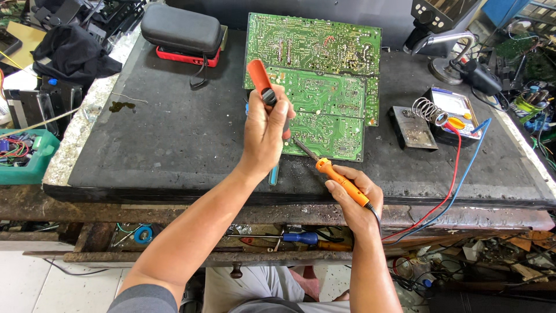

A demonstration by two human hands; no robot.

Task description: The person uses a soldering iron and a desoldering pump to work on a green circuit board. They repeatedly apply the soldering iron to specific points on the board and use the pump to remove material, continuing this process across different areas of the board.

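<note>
Left hand (265, 130) clenched round orange-capped desoldering pump (263, 84), right hand (353, 194) gripping soldering iron (336, 177) (tip over 1 green circuit board (324, 110)); slipping risks scorching tracks.

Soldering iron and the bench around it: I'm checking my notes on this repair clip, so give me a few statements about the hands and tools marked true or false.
1. The right hand holds an orange-handled soldering iron. True.
2. The left hand is empty. False: it grips a tool with an orange top.
3. The green circuit boards lie on the dark bench mat. True.
4. The grey zip case lies in the open drawer. False: it sits at the mat's far edge.
</note>
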